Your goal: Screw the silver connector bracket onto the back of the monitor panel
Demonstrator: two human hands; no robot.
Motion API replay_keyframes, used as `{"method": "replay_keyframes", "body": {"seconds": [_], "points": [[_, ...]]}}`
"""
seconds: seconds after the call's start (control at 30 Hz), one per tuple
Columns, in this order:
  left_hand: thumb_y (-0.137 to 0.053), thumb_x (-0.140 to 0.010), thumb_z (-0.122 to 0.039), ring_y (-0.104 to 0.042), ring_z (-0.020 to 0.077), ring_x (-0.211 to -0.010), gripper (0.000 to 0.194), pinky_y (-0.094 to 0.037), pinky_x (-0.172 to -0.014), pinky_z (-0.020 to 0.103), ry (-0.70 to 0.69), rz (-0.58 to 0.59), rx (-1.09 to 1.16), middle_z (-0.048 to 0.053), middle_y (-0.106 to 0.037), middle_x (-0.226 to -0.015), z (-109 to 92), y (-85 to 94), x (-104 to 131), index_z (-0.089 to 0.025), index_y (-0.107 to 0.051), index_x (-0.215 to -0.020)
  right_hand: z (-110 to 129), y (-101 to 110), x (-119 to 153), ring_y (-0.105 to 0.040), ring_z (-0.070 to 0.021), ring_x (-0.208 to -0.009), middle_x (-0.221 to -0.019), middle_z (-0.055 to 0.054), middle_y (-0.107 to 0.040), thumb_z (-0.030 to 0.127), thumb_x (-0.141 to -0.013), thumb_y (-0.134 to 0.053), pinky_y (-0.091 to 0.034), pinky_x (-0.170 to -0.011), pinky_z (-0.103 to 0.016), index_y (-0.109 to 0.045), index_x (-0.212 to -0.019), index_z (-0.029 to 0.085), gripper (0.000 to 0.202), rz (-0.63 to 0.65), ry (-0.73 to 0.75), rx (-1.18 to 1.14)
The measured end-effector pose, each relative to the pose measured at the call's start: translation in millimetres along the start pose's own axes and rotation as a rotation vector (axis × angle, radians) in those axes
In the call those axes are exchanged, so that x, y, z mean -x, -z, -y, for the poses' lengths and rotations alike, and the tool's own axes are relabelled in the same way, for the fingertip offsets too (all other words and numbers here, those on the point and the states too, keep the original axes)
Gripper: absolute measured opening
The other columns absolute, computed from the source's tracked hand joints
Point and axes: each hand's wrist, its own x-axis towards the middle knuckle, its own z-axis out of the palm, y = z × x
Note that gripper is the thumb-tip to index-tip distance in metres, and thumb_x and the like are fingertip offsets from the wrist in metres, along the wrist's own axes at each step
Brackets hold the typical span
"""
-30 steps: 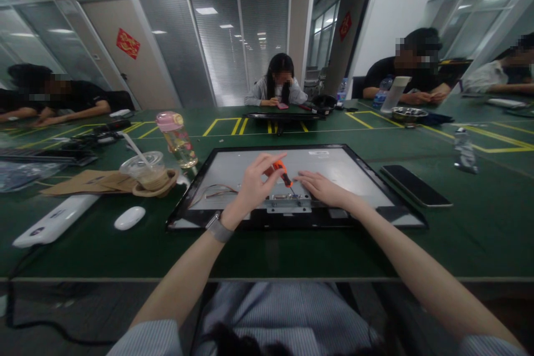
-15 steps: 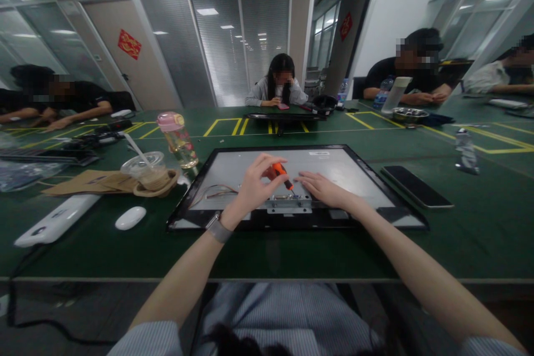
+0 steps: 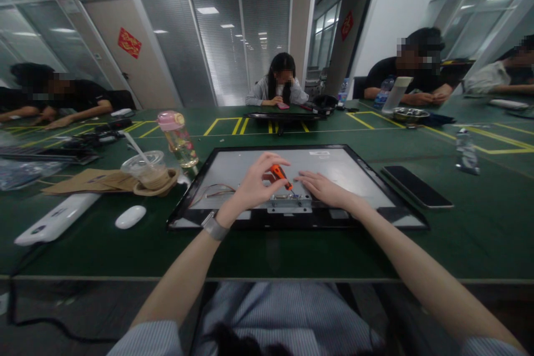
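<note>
A flat panel (image 3: 354, 178) with a black frame and pale grey back lies on the green table. Near its front edge sits a metal bracket (image 3: 291, 203). My left hand (image 3: 256, 181) grips an orange and black screwdriver (image 3: 280, 175) between thumb and fingers, its tip pointing down at the bracket. Flat on the panel, just right of the tool, rests my right hand (image 3: 323, 188) with its fingers stretched out. Thin wires (image 3: 217, 190) run along the panel's left part.
Left of the panel are a white mouse (image 3: 130, 217), a white power strip (image 3: 56, 219), an iced drink cup (image 3: 150, 169) and a pink-lidded bottle (image 3: 179, 139). A black phone (image 3: 416, 186) lies to the right. Several people sit around the table.
My left hand has shifted slightly left and its fingers have moved on the screwdriver handle, which leans a little differently. My right hand has stayed in place.
</note>
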Motion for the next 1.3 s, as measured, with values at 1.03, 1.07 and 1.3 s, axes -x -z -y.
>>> {"method": "replay_keyframes", "body": {"seconds": [1.03, 1.07, 1.3], "points": [[-0.057, -0.099, -0.038, -0.057, 0.0145, -0.062, 0.021, -0.041, -0.061, 0.025, 0.144, 0.051, -0.373, 0.0, -0.065, -0.075, 4, 11.0, -3, -0.019, -0.06, -0.092, 2, 0, 0, -0.037, -0.0306, -0.152, -0.163, -0.016, -0.043, 0.04, -0.107, -0.018, -0.025, -0.124, -0.055, -0.052, -0.152, 0.016, 0.062, 0.007, -0.012, 0.036], [-0.058, -0.099, -0.039, -0.057, 0.0142, -0.062, 0.023, -0.041, -0.061, 0.025, 0.151, 0.047, -0.341, 0.0, -0.065, -0.074, 3, 10.8, -3, -0.019, -0.06, -0.089, 2, 1, 0, -0.037, -0.0302, -0.152, -0.163, -0.016, -0.043, 0.04, -0.107, -0.018, -0.024, -0.124, -0.055, -0.052, -0.152, 0.017, 0.062, 0.008, -0.013, 0.033], [-0.054, -0.096, -0.031, -0.052, 0.0111, -0.057, 0.017, -0.039, -0.059, 0.023, 0.17, 0.155, -0.195, -0.003, -0.062, -0.073, -11, 16.4, -3, -0.018, -0.064, -0.099, 0, 1, 0, -0.035, -0.0301, -0.153, -0.163, -0.014, -0.043, 0.047, -0.107, -0.016, -0.023, -0.125, -0.055, -0.053, -0.152, 0.019, 0.064, 0.001, -0.015, 0.004]]}}
